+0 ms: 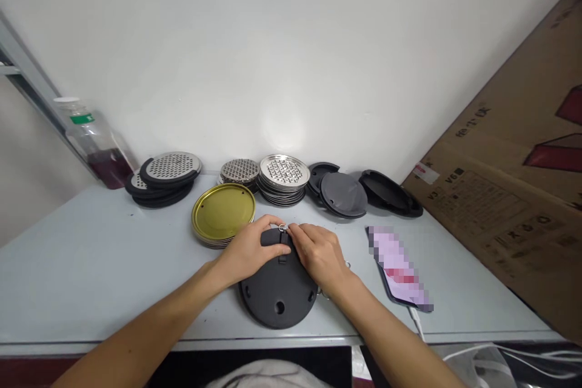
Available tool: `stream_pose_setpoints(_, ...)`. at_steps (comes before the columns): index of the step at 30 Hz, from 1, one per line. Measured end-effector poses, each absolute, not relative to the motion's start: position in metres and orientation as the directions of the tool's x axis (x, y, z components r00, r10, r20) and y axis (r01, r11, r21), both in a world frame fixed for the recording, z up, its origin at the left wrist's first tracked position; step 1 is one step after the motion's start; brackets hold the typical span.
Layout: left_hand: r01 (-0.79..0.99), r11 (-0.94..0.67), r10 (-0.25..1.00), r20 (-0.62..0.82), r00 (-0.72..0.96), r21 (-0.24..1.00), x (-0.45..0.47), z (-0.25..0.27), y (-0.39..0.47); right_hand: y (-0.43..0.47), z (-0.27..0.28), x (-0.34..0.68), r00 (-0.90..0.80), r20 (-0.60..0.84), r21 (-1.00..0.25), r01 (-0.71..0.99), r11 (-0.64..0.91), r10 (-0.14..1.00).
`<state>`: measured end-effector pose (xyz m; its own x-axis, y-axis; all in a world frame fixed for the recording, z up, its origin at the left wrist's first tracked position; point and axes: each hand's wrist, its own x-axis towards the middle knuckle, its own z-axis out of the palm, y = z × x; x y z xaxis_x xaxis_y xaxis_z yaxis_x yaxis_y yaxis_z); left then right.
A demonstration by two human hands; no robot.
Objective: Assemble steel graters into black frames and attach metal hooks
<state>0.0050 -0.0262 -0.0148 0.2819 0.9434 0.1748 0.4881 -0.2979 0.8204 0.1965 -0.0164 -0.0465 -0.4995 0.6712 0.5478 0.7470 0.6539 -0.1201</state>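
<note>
A black round plastic disc (278,291) with small slots and a hole lies before me near the table's front edge. My left hand (254,245) grips its far edge, thumb on top beside a small clip. A small metal ring (282,228) stands at that far edge. My right hand (318,251) is closed at the ring, fingertips pinched against it; the fingertips partly hide the contact. Just beyond my left hand rests a stack of round plates with a gold-coloured one (224,212) on top. More small metal rings (323,294) lie partly hidden beside my right wrist.
Along the wall stand black-rimmed grater discs (170,168), stacked metal grater plates (285,171), grey-black round discs (343,194) and black round shells (386,191). A bottle of dark liquid (97,145) is far left. A phone (400,273) with a cable and a cardboard box (500,212) are right.
</note>
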Motion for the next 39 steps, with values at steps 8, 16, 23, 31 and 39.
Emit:
stream_pose_setpoints(8, 0.443, -0.249, 0.955, 0.144, 0.258, 0.861, 0.005, -0.016, -0.024, -0.012, -0.03, 0.204, -0.279, 0.458, -0.68, 0.501, 0.535, 0.844)
stream_pose_setpoints(16, 0.361, -0.214, 0.955, 0.117, 0.271, 0.908, 0.008, -0.026, -0.024, -0.004, -0.038, 0.2, -0.124, 0.204, -0.954, 0.199, 0.226, 0.971)
stream_pose_setpoints(23, 0.317, -0.246, 0.951, 0.164, 0.263, 0.916, 0.013, -0.048, -0.019, -0.008, -0.049, 0.188, -0.183, 0.26, -0.928, 0.223, 0.298, 0.948)
stream_pose_setpoints(31, 0.643, -0.277, 0.945, 0.083, 0.315, 0.714, 0.001, -0.035, -0.02, 0.002, -0.036, 0.198, 0.06, 0.154, -0.979, -0.123, 0.16, 0.986)
stream_pose_setpoints(39, 0.548, -0.454, 0.891, 0.379, 0.251, 0.703, -0.001, -0.002, -0.015, 0.013, -0.009, 0.188, -0.285, -0.231, -0.804, -0.482, -0.348, 0.93)
